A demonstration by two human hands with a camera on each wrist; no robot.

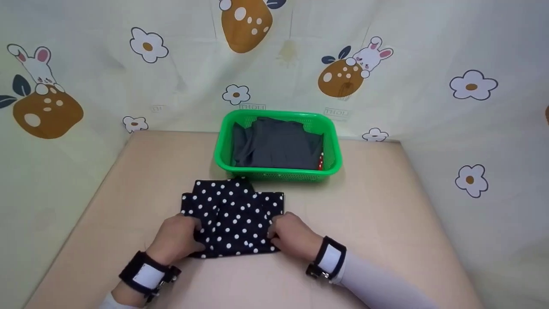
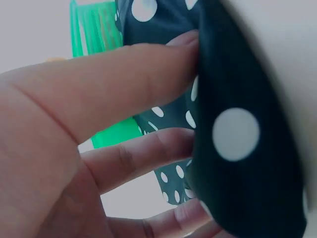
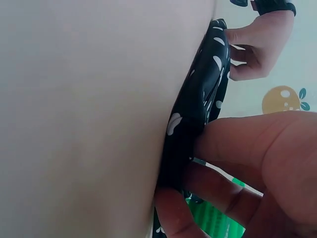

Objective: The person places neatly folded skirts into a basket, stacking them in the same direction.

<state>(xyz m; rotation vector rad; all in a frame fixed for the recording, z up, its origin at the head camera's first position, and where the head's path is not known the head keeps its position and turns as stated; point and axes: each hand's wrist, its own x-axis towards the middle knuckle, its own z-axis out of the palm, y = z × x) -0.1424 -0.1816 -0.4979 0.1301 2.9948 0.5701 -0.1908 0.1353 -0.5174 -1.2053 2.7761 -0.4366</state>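
Black dotted cloth (image 1: 236, 221) lies on the table (image 1: 369, 206); I have the left hand (image 1: 176, 237) pinching it at eight o'clock, the right hand (image 1: 296, 236) at four. Beyond, at one o'clock, a green basket (image 1: 274, 172) holds grey fabric (image 1: 279, 143).

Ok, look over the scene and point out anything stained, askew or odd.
A faint brown blotch marks the backdrop, lower right of the top fruit; its ragged edges look odd beside the crisp flowers. The dotted cloth also looks uneven: a flap juts from its far edge. I see nothing spilled.
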